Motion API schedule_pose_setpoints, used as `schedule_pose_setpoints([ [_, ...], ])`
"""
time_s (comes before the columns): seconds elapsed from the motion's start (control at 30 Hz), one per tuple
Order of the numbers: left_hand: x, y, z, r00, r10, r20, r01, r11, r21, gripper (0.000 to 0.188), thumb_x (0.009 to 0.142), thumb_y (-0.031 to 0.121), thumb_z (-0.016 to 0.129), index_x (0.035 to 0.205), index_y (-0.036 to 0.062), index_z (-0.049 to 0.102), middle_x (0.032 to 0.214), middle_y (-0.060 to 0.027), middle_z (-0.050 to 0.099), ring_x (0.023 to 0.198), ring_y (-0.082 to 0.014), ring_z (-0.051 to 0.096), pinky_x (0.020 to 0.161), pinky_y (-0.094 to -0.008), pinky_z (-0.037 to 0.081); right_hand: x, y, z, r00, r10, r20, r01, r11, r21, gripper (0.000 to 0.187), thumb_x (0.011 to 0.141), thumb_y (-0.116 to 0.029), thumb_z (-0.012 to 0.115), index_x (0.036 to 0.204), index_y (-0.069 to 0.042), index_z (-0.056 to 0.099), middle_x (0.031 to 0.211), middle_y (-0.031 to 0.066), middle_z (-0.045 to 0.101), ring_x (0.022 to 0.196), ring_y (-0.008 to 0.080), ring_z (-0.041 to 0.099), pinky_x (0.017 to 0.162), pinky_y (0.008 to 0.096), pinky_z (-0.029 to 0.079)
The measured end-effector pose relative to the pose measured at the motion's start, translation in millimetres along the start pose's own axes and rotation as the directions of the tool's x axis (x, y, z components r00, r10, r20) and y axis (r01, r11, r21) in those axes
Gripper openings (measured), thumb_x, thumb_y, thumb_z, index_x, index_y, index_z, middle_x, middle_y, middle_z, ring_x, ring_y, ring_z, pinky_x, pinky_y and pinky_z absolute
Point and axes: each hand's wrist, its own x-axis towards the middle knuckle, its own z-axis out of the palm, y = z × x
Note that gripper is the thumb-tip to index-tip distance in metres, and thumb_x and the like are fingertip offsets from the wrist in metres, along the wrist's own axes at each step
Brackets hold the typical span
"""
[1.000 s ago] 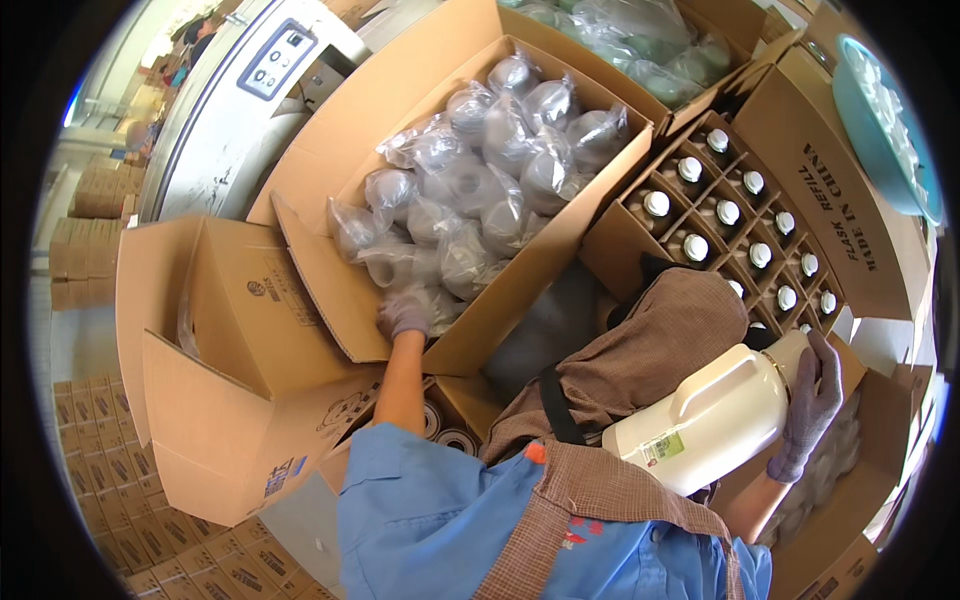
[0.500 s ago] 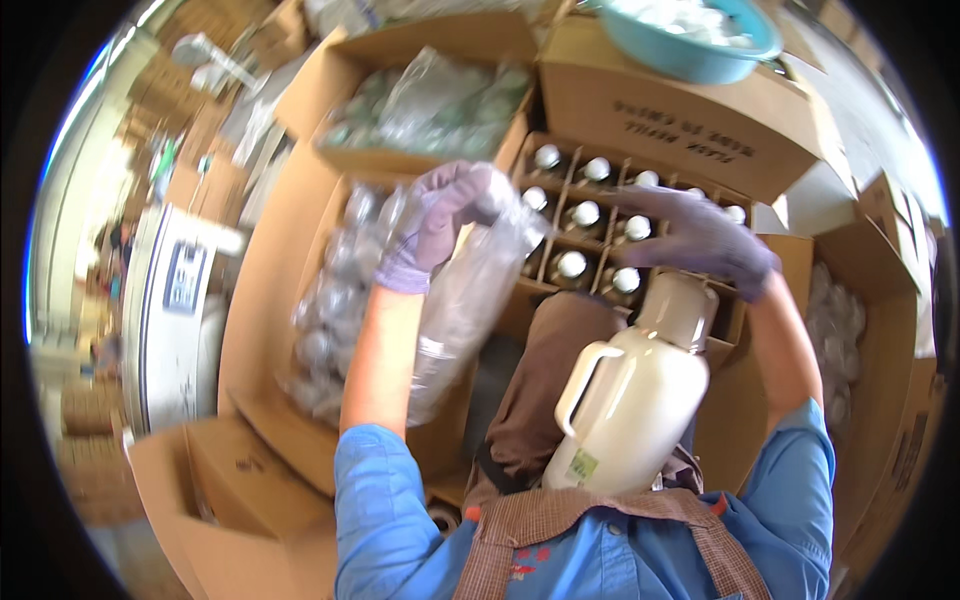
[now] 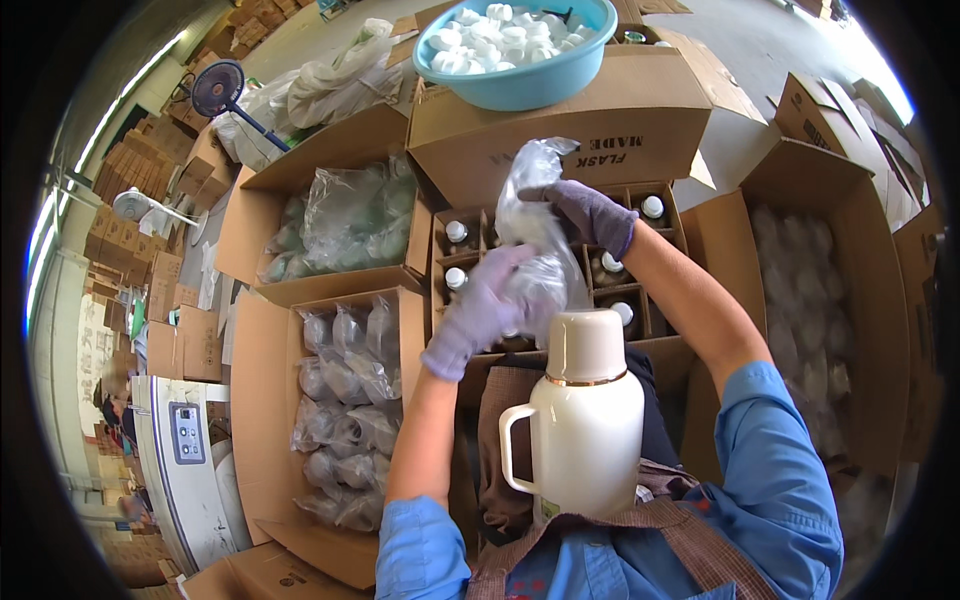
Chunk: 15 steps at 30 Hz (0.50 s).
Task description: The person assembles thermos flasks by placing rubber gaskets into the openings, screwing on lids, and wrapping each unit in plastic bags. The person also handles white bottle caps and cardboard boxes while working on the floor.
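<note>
Clear plastic bag (image 3: pixel 527 222) is stretched upright between my gloved hands, above a divided carton. My right hand (image 3: pixel 592 215) is closed on its upper part, fingers pointing left. Lower down, my left hand (image 3: pixel 482 308) grips the bag's side, its fingertips slightly blurred. Whether anything is inside the bag I cannot tell. A cream vacuum flask (image 3: pixel 588 440) with a handle and beige cup lid stands upright at my lap, untouched by either hand. Beneath the hands, the divided carton (image 3: pixel 655 325) holds several dark bottles with white caps (image 3: pixel 653 207), partly hidden by my arms and the bag.
Left, one open carton (image 3: pixel 262 400) holds bagged clear pieces; another (image 3: pixel 240 225) holds greenish bagged ones. A blue basin (image 3: pixel 520 85) of white caps sits on a closed carton (image 3: pixel 560 125) ahead. Right, a deep carton (image 3: pixel 875 300) holds wrapped items. A white machine (image 3: pixel 165 460) stands far left.
My right hand has moved left and taken hold of the bag. The bag has shifted from the left toward the middle. The view has turned, and the flask now stands more upright.
</note>
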Motion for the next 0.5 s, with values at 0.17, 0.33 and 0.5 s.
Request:
schedule_pose_setpoints([
  [0.17, 5, -60, -1, 0.840, -0.441, -0.317, 0.270, 0.846, -0.460, 0.017, 0.086, -0.002, 0.059, 0.098, 0.0022, 0.071, 0.091, -0.0024, 0.069, 0.076, -0.0110, 0.063, 0.070, -0.0275, 0.055, -30, 31, -2, 0.919, -0.228, 0.322, 0.246, 0.969, -0.015, 0.085, 0.086, -0.056, 0.070, 0.143, 0.000, 0.041, 0.140, 0.0140, 0.049, 0.127, 0.0187, 0.049, 0.106, 0.0366, 0.042],
  [0.33, -15, -65, 1, 0.911, -0.233, -0.341, 0.103, 0.928, -0.359, 0.028, 0.089, 0.009, 0.055, 0.116, 0.0016, 0.062, 0.110, -0.0100, 0.067, 0.096, -0.0208, 0.064, 0.081, -0.0345, 0.054, -42, 70, -10, 0.937, -0.346, -0.055, 0.271, 0.817, -0.509, 0.049, 0.085, -0.026, 0.078, 0.121, -0.001, 0.057, 0.102, 0.0120, 0.067, 0.094, 0.0201, 0.066, 0.082, 0.0334, 0.056],
  [0.5, -68, -76, 22, 0.882, -0.363, -0.301, -0.119, 0.447, -0.886, 0.043, 0.094, 0.027, 0.054, 0.131, 0.0043, 0.053, 0.128, -0.0158, 0.061, 0.118, -0.0291, 0.060, 0.095, -0.0462, 0.052, -63, 106, -77, 0.984, -0.037, -0.177, 0.152, 0.699, 0.699, 0.011, 0.097, -0.013, 0.059, 0.103, -0.005, 0.061, 0.085, 0.0061, 0.068, 0.075, 0.0182, 0.068, 0.076, 0.0399, 0.063],
])
